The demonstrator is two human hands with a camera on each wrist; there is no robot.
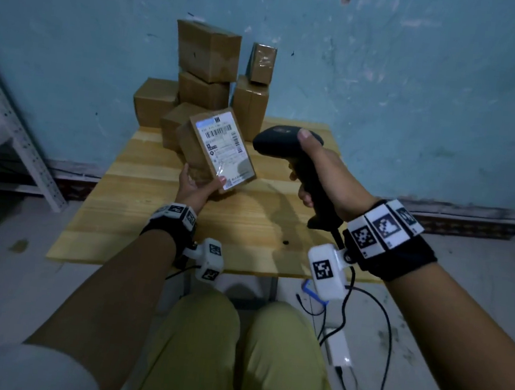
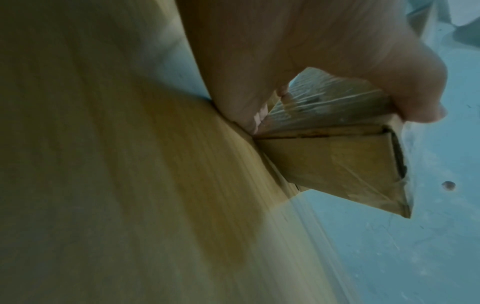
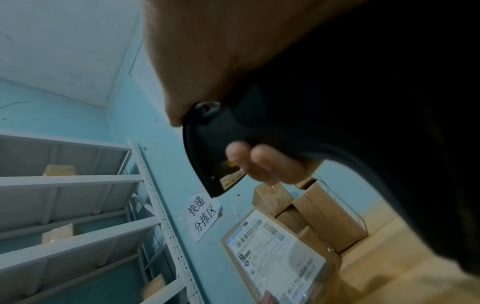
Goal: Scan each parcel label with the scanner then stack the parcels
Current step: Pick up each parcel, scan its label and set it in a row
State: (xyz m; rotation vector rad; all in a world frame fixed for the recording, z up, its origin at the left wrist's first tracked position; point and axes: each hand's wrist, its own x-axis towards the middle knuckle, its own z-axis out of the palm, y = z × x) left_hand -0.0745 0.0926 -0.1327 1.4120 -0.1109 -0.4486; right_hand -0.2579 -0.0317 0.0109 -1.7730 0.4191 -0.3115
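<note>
Nearest, above the front half of the wooden table point(image 1: 139, 214), the right hand point(image 1: 322, 173) is wrapped around the grip of the black scanner point(image 1: 289, 147), thumb laid on top of its head, which points left toward the parcel. Just to its left, the left hand point(image 1: 198, 185) holds a small brown parcel point(image 1: 216, 149) clear of the tabletop, thumb on the lower edge of the top face and fingers curled beneath; the parcel tilts so its white label point(image 1: 223, 146) with barcodes faces up toward the scanner. The two hands are apart, with a gap between scanner head and parcel. Behind them, at the table's far edge against the blue wall point(image 1: 420, 85), stands a stack of parcels point(image 1: 205, 72), several boxes high. To the far left is a white metal shelf point(image 3: 78, 205) holding a few boxes, and a paper sign point(image 3: 202, 218) is stuck to the wall beside it.
</note>
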